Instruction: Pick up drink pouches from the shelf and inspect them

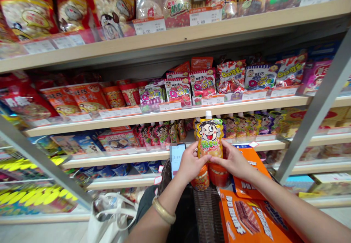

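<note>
Bare forearms (pixel 298 208) reached toward a spouted pouch (pixel 210 135), upright in the grip, just before the shelf (pixel 270 145). Left hand (pixel 193 162) and right hand (pixel 233 162) pinched its lower sides, barely apart, thumbs nearly meeting across the front. Directly under the grip were a small jar (pixel 201 180) and a wider tub (pixel 219 177), with a wicker basket (pixel 205 208) below; orange packs (pixel 242 219) lay lower right. Too loose a pinch could have dropped the soft pouch onto the jar; a careless left wrist might have bumped the phone (pixel 177 159) just left of the grip.
</note>
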`<action>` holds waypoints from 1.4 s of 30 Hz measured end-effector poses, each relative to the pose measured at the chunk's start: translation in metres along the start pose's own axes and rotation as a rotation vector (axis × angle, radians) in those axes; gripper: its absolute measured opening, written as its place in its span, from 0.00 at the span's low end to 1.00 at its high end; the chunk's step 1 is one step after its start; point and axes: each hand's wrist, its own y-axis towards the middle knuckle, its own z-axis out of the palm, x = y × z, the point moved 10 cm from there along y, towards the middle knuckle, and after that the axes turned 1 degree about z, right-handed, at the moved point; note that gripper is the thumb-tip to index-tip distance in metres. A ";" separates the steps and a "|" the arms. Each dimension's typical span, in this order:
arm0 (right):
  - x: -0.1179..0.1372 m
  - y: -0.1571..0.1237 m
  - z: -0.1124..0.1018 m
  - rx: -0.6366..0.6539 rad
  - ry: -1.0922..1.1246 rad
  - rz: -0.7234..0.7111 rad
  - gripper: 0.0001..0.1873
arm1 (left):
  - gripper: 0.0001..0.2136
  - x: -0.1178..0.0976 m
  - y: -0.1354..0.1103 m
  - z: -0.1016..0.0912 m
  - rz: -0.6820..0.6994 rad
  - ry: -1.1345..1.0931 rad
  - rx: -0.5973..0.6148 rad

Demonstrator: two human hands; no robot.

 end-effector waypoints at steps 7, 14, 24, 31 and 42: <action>-0.004 0.000 -0.002 -0.099 0.220 0.020 0.26 | 0.23 -0.003 -0.002 -0.012 0.086 0.110 -0.125; -0.003 -0.003 -0.017 -0.249 0.081 -0.041 0.23 | 0.12 -0.023 -0.014 -0.015 0.262 0.297 -0.236; 0.018 -0.010 -0.011 -0.196 -0.111 -0.220 0.15 | 0.19 -0.023 -0.017 -0.007 0.285 0.253 -0.123; 0.044 -0.023 0.019 0.012 -0.446 -0.409 0.16 | 0.23 -0.021 -0.013 -0.011 0.294 0.214 -0.105; 0.052 -0.029 0.028 0.068 -0.501 -0.476 0.24 | 0.19 -0.016 -0.006 -0.024 0.194 0.105 -0.189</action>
